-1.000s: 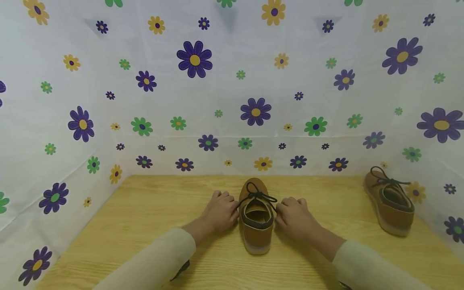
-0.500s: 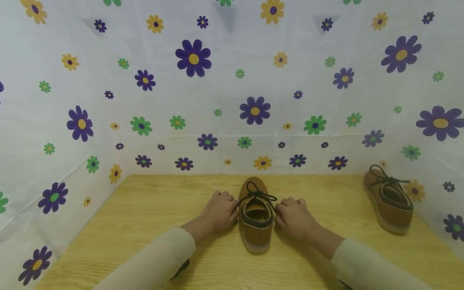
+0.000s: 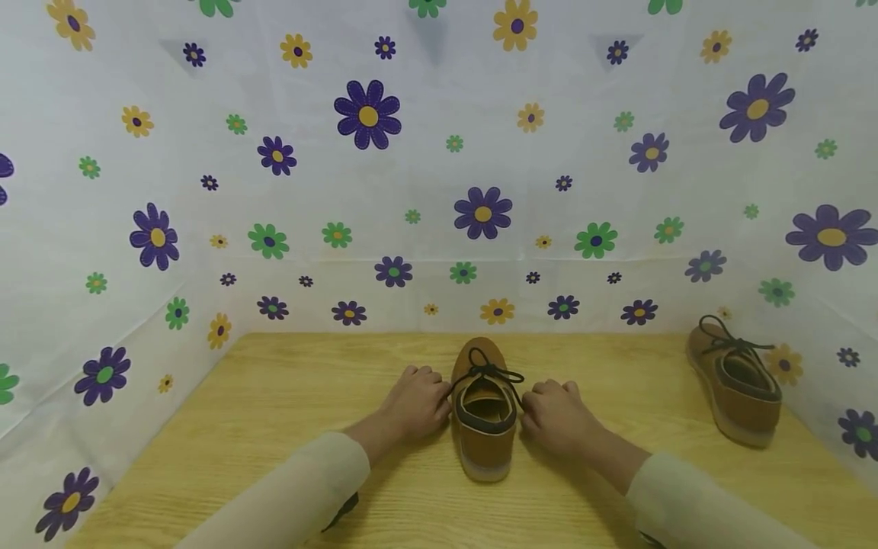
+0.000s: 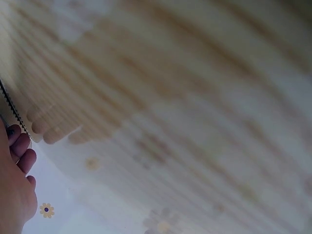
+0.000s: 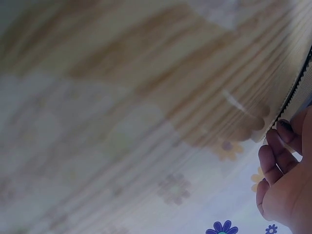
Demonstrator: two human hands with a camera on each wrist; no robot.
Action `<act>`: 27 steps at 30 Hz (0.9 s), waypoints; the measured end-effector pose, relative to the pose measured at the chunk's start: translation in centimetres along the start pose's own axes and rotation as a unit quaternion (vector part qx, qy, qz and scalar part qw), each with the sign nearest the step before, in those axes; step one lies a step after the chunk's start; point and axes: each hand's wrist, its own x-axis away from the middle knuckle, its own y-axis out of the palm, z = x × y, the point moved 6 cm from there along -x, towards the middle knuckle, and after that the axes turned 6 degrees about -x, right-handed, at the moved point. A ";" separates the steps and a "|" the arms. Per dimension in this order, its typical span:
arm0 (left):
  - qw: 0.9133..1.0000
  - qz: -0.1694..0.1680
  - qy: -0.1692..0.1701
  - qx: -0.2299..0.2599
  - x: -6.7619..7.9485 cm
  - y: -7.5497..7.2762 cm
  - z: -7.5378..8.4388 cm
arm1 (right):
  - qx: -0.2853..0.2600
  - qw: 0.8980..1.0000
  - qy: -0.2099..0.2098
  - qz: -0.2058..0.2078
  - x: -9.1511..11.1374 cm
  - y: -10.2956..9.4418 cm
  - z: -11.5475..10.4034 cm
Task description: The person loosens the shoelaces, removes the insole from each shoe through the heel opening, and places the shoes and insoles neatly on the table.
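Note:
A brown lace-up shoe (image 3: 487,446) stands upright in mid-table in the head view, heel towards me, its black shoelace (image 3: 488,369) tied in a bow. My left hand (image 3: 417,404) is at its left side, fingers curled, pinching a lace end. On the right side, my right hand (image 3: 559,419) pinches another lace end, which runs down from the bow. Each wrist view catches curled fingers at its edge: left hand (image 4: 17,180) beside the stitched shoe edge, right hand (image 5: 287,175) with a dark bit of lace at the fingertips.
A matching brown shoe (image 3: 748,408), its lace also in a bow, stands at the right edge of the wood-grain table (image 3: 274,427). A white flowered cloth (image 3: 425,183) walls off the back and both sides.
Both hands stay at the shoe's sides; the right has dropped very slightly towards me. The bow and both shoes look the same, apart from a small shift of the head view.

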 end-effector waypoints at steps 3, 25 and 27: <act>1.000 -0.001 -0.001 0.002 0.0 0.2 0.0 | 0.001 1.000 0.001 -0.002 0.0 0.1 0.0; 0.998 -0.012 0.015 0.057 0.2 -0.2 0.1 | -0.011 1.000 0.007 -0.013 0.2 0.3 0.1; 0.998 -0.012 0.017 0.059 0.2 -0.3 0.1 | -0.014 1.000 0.009 -0.016 0.2 0.3 0.1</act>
